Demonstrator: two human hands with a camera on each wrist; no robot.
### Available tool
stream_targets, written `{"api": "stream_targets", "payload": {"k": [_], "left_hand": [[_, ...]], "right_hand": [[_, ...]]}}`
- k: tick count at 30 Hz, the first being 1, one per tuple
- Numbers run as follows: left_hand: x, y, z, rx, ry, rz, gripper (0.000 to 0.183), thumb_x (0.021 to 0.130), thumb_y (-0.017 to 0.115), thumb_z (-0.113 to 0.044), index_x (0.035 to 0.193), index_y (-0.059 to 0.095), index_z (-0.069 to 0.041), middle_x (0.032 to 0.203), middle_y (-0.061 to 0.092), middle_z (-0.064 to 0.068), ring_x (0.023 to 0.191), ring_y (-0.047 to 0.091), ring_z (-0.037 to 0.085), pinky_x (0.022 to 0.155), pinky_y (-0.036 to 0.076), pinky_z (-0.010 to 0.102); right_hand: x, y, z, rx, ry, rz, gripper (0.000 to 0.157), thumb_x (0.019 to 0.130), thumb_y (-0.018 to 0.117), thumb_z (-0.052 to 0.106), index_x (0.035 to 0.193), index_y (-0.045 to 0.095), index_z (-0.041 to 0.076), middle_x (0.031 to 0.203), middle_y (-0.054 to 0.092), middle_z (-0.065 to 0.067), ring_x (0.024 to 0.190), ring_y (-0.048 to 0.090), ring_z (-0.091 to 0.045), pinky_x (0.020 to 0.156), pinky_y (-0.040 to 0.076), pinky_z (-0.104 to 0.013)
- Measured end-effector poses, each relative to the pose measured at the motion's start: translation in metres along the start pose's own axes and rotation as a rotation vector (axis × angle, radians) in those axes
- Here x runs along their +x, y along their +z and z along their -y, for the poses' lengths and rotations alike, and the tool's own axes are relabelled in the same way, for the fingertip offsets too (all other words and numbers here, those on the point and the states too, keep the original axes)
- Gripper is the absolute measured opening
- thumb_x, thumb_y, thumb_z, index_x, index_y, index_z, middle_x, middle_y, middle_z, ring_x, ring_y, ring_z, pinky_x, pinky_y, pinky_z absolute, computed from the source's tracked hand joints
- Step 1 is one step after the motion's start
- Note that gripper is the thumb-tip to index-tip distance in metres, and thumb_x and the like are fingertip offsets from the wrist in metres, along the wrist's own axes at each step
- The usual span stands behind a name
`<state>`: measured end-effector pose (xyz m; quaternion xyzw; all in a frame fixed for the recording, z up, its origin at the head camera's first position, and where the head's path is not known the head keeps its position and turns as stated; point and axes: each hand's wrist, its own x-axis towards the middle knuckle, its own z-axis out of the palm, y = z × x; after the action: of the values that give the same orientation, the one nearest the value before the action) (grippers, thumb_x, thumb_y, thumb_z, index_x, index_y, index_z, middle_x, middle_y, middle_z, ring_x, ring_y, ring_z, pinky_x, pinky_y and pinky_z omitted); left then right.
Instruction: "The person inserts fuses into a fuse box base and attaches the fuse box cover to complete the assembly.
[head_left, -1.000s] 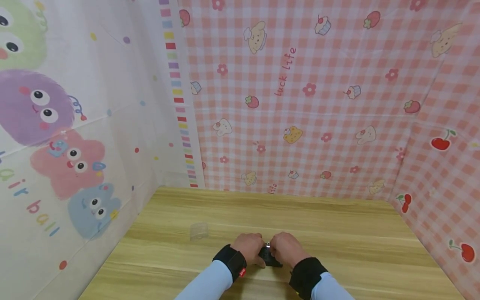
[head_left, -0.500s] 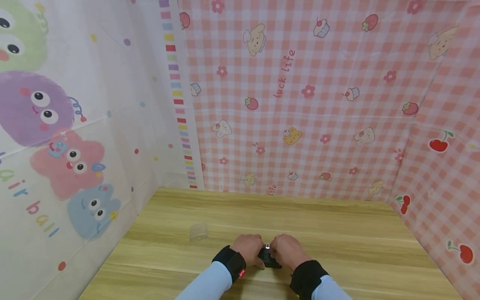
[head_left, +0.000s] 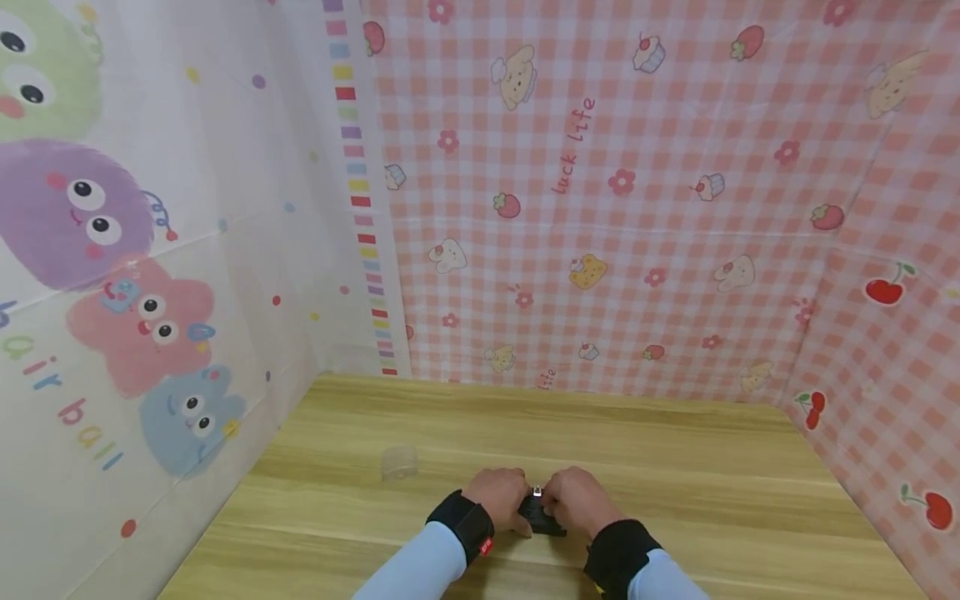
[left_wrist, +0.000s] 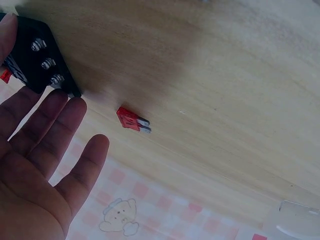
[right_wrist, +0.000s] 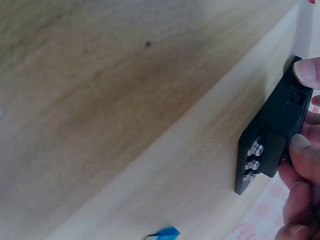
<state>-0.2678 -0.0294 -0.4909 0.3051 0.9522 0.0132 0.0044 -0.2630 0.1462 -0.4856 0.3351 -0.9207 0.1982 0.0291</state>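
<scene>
A black fuse box [head_left: 540,518] with a row of metal screw terminals lies between the two hands in the head view. My left hand [head_left: 498,497] grips one end of the fuse box, thumb on one face and fingers at the other. My right hand [head_left: 579,502] has its thumb and curled fingers at the box's side, where they pinch a small red blade fuse [right_wrist: 285,160], mostly hidden by the fingers. Another red blade fuse [left_wrist: 131,120] lies on the table near the left fingertips, its metal prongs showing.
Farther off to the left on the wooden table [head_left: 675,442] lies a clear plastic cover [head_left: 400,463]. A blue blade fuse [right_wrist: 167,233] sits at the lower edge of the right wrist view. Printed cloth [head_left: 600,208] walls the table at the back and both sides.
Both hands stay at the fuse box with almost no movement. The head view has shifted only slightly.
</scene>
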Motion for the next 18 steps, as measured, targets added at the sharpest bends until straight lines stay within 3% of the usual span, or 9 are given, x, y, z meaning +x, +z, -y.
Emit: {"api": "stream_targets", "payload": {"k": [4, 10, 18], "left_hand": [[0.0, -0.003, -0.002, -0.002, -0.006, -0.005, 0.038, 0.067, 0.09, -0.044, 0.092, 0.077, -0.017, 0.077, 0.054, -0.008, 0.065, 0.05, 0.006, 0.06, 0.041, 0.025], [-0.004, -0.009, -0.005, 0.013, -0.007, -0.034, 0.036, 0.064, 0.092, -0.042, 0.087, 0.077, -0.018, 0.076, 0.056, -0.008, 0.065, 0.052, 0.006, 0.058, 0.042, 0.025], [-0.004, -0.011, -0.006, -0.008, -0.023, -0.027, 0.036, 0.065, 0.092, -0.041, 0.084, 0.076, -0.016, 0.076, 0.056, -0.008, 0.065, 0.051, 0.006, 0.06, 0.042, 0.026]], "right_hand": [[0.0, 0.0, 0.006, -0.074, 0.005, -0.006, 0.019, 0.076, 0.074, -0.005, 0.066, 0.07, 0.01, 0.063, 0.057, 0.01, 0.057, 0.044, -0.006, 0.058, 0.043, -0.026], [0.001, 0.001, 0.017, -0.3, 0.001, 0.011, 0.02, 0.074, 0.077, -0.001, 0.063, 0.066, 0.012, 0.061, 0.055, 0.006, 0.056, 0.047, -0.009, 0.058, 0.044, -0.029], [-0.002, 0.004, 0.02, -0.333, -0.003, 0.008, 0.022, 0.069, 0.079, -0.005, 0.064, 0.064, 0.011, 0.063, 0.053, 0.003, 0.058, 0.048, -0.011, 0.061, 0.045, -0.03]]}}
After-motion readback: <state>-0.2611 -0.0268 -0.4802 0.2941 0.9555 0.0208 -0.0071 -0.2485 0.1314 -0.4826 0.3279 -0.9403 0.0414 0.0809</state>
